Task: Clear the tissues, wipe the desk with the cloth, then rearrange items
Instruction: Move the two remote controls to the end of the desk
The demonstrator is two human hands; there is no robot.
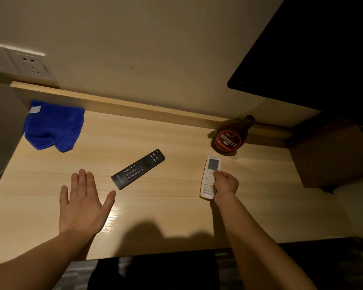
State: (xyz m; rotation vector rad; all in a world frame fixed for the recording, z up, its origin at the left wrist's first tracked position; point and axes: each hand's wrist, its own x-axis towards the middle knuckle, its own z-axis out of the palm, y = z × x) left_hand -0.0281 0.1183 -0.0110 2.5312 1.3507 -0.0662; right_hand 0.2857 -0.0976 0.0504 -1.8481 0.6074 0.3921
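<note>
A crumpled blue cloth [52, 126] lies at the desk's far left corner. A black remote [138, 168] rests diagonally in the middle of the wooden desk [166, 210]. My left hand [83, 200] hovers flat and open just left of the black remote, fingers spread, holding nothing. My right hand [225, 184] grips the right side of a white remote [210, 176], which lies on the desk near the right. A brown Hershey's syrup bottle [231, 137] stands just behind the white remote. No tissues are visible.
A wall with power sockets [19, 61] rises behind the desk. A dark TV screen [314, 49] hangs at the upper right, with a brown box [331, 155] below it at the desk's right end. A raised wooden ledge [134, 105] runs along the back.
</note>
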